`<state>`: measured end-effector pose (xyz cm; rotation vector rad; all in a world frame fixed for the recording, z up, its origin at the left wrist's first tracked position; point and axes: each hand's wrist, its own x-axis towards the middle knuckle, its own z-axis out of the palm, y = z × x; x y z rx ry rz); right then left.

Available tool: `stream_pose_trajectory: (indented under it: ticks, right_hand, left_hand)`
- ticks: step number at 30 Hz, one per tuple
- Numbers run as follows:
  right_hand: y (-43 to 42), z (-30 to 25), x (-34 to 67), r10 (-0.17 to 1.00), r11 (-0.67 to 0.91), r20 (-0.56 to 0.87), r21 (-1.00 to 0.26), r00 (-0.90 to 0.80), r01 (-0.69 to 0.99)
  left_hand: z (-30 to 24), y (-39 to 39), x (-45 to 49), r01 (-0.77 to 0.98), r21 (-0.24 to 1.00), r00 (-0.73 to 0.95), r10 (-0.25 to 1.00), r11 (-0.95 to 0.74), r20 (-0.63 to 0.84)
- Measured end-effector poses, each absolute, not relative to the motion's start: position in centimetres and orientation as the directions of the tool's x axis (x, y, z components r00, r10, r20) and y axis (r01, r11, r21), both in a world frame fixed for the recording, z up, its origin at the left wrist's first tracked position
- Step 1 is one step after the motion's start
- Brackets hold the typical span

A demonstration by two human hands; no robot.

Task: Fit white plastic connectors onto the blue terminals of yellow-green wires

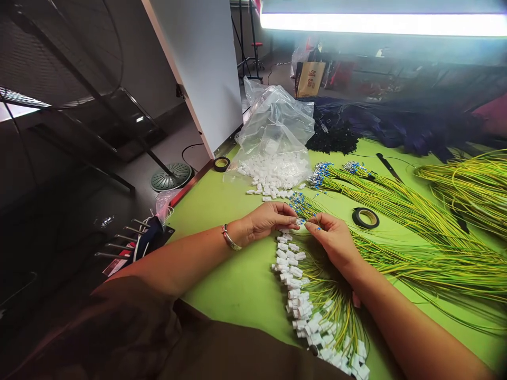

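Note:
My left hand [269, 219] is closed in a pinch on a small white connector at its fingertips. My right hand [335, 237] pinches the blue-tipped end of a yellow-green wire right beside it. Both hands meet over the green table [237, 279]. Below them lies a row of several white connectors fitted on wires [301, 295]. Bundles of yellow-green wires with blue terminals [396, 211] fan out to the right. A clear plastic bag of loose white connectors [277, 142] sits behind my hands, with some spilled in front of it.
A black tape roll [365, 217] lies right of my hands, another small roll [222, 163] at the table's left edge. A black-handled tool [388, 166] rests among the wires. Dark cable piles [376, 126] fill the back. A fan stand [171, 177] stands on the floor left.

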<state>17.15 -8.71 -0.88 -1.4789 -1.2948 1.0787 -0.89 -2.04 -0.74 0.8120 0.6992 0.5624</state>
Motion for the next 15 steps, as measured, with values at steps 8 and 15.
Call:
stream_pose_trajectory:
  ticks: [8,15]
  right_hand:
    - [-8.55,-0.82,16.38,0.992,-0.047,-0.009,-0.954,0.128,0.297]
    - [-8.97,-0.46,16.28,0.995,-0.007,0.024,-0.952,0.095,0.305]
  left_hand:
    - [-1.05,-2.61,-0.44,-0.186,0.83,0.593,0.734,0.526,-0.332]
    - [-0.82,-2.86,-0.21,-0.217,0.833,0.536,0.775,0.509,-0.334]
